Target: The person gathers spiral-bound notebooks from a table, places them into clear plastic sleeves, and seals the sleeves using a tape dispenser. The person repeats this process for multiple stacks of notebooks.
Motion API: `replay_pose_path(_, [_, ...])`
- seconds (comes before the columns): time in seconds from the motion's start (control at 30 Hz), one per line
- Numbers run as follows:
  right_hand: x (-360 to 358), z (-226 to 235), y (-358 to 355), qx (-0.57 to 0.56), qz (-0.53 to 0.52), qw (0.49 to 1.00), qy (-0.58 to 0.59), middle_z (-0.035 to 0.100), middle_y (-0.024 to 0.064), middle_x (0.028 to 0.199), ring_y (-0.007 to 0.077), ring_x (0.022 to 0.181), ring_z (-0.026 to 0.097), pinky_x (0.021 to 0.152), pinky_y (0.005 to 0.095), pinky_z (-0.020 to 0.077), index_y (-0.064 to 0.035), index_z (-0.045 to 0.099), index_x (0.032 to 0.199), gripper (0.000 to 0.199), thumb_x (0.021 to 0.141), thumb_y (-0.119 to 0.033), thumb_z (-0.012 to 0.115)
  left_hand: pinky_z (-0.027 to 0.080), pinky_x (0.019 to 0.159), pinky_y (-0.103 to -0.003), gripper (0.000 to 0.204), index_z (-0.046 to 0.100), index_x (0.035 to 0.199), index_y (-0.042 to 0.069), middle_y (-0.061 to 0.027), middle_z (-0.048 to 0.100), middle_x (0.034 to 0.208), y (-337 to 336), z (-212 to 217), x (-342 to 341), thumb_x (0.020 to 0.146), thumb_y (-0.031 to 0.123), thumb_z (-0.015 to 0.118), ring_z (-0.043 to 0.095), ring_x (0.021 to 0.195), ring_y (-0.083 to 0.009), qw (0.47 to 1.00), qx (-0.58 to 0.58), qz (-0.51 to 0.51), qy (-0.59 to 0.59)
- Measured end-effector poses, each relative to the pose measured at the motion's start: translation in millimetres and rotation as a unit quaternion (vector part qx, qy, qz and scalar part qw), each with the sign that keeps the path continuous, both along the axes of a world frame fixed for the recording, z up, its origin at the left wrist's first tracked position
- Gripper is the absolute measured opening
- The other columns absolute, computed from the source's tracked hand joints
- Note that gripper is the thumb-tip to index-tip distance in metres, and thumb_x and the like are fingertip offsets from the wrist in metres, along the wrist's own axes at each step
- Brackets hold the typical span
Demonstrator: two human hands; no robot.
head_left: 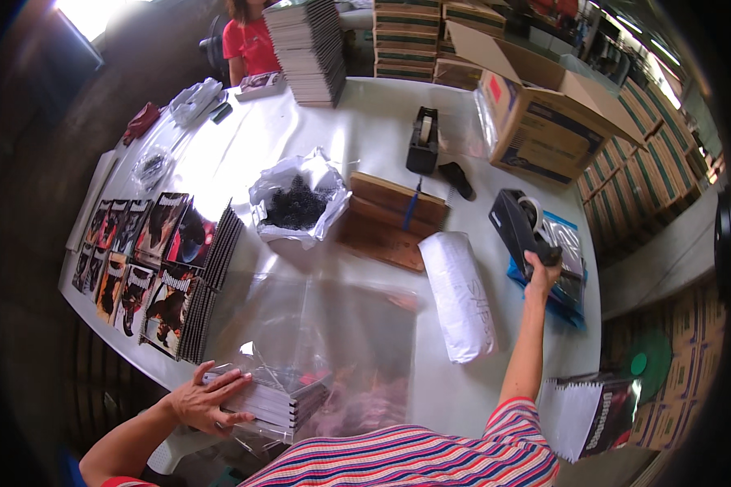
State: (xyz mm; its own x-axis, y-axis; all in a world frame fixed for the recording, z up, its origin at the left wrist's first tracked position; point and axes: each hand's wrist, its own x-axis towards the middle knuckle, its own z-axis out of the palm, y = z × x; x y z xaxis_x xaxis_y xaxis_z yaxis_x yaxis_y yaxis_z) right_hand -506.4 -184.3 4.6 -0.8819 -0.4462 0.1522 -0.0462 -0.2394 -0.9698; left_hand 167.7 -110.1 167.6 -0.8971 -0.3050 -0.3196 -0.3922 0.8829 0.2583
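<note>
My left hand [212,398] lies with spread fingers on a stack of spiral-bound notebooks [272,404] at the table's near edge. Clear plastic film [256,357] wraps loosely around that stack. Out to the right, my right hand [542,274] is closed at the near end of a black tape dispenser [509,219]; whether it also pinches tape is too small to tell. The dispenser sits beside blue plastic packages [578,312]. Large clear plastic sheets [357,325] spread across the table next to the wrapped stack.
Notebooks with dark covers [138,268] fill the table's left side. Mid-table are a bag of black bits [296,203], a wooden holder [382,219], a white wrapped roll [459,300] and another tape dispenser [422,142]. An open carton [552,130] stands far right. A person [256,45] is beyond.
</note>
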Motion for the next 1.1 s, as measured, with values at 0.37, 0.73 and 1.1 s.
replay_pose_path(0.37, [30,93,-5,0.209,-0.024,0.891,0.403,0.036,0.0221,0.138,0.0348,0.126,0.04,0.103,0.0437,0.0346,-0.0033,0.021,0.143,0.095,0.069,-0.015,0.079,0.012,0.106,-0.057,0.054,0.039,0.125,0.052,-0.0078,0.051,0.131,5,-12,2,0.075,0.059,0.058,0.048,0.121,-0.0173,0.994,-0.075,0.007,0.076])
replay_pose_path(0.73, [103,20,-352,0.313,0.198,0.912,0.178,0.025,0.028,0.146,0.0367,0.13,0.037,0.107,0.0419,0.033,-0.0119,-0.023,0.143,0.15,0.048,-0.047,0.087,0.004,0.109,-0.055,0.035,0.045,0.115,0.052,-0.0029,0.052,0.127,-2,-5,-2,0.085,0.038,0.055,0.049,0.117,-0.0123,0.995,-0.069,0.026,0.074])
replay_pose_path(1.1, [95,21,-342,0.123,0.191,0.963,-0.145,0.057,0.0184,0.11,0.0357,0.087,0.063,0.077,0.0586,0.0486,-0.018,0.008,0.145,0.119,0.052,-0.028,0.082,0.008,0.107,-0.055,0.04,0.044,0.112,0.055,0.0001,0.054,0.126,5,-7,0,0.08,0.04,0.063,0.048,0.12,-0.0131,0.994,-0.087,0.015,0.067])
